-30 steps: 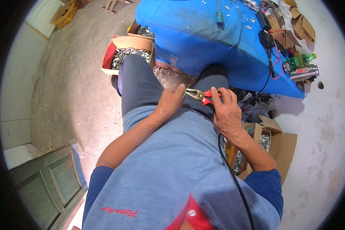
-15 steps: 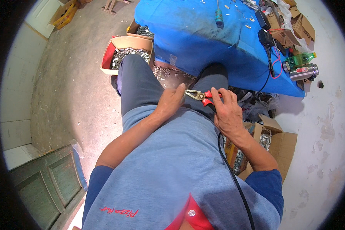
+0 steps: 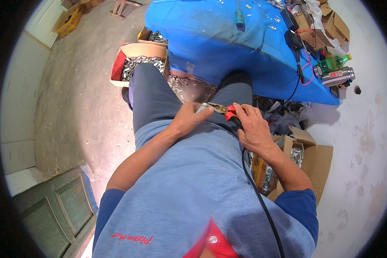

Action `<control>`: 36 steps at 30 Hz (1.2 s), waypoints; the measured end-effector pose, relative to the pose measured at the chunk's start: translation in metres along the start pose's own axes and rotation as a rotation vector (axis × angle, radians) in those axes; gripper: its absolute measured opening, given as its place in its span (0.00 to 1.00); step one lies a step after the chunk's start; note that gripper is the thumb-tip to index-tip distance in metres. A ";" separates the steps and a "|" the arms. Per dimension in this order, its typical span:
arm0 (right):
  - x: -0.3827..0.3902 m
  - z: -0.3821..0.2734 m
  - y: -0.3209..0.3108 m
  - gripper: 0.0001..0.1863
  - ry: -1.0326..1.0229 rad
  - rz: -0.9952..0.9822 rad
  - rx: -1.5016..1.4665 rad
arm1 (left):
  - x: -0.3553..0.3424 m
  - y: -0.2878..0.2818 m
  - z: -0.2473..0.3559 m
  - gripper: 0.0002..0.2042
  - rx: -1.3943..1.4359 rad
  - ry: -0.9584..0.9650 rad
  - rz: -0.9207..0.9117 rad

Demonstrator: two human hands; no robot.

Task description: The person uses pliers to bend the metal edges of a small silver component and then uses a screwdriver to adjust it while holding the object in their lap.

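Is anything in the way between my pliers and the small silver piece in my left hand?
Nothing visible: the pliers in your right hand have their nose right at the silver piece in your left hand; whether they touch is unclear.

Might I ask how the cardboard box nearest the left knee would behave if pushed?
The cardboard box is probably heavy, holding many metal-looking pieces. Its thin sides may flex; tipping could spill pieces from its open top.

Pliers (image 3: pixel 219 108) — handles (image 3: pixel 230 115) drawn closer together | silvery piece (image 3: pixel 202 107) — now visible by their nose
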State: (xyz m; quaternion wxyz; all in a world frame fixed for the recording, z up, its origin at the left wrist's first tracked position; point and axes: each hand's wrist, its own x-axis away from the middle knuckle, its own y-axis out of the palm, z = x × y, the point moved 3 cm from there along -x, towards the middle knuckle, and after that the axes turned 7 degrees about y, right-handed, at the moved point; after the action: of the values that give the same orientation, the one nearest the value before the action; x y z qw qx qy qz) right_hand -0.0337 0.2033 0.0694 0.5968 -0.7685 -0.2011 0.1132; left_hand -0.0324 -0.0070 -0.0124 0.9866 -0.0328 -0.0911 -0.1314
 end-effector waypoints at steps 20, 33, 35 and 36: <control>0.004 -0.003 0.015 0.31 -0.115 0.321 0.222 | 0.000 0.007 -0.006 0.19 -0.298 0.106 0.083; 0.003 0.006 0.031 0.40 0.006 0.106 0.003 | 0.001 0.010 0.002 0.16 -0.564 0.164 0.226; 0.003 0.005 0.030 0.38 -0.012 0.151 0.071 | 0.000 0.011 -0.001 0.16 -0.561 0.169 0.217; 0.004 0.002 0.027 0.37 -0.037 0.204 0.136 | 0.000 0.011 0.000 0.17 -0.561 0.171 0.214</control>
State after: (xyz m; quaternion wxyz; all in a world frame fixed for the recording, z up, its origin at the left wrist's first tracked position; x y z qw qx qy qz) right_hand -0.0266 0.2014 0.0431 0.6292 -0.7405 -0.1247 0.2007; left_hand -0.0293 0.0033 -0.0132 0.9514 -0.3020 0.0359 -0.0493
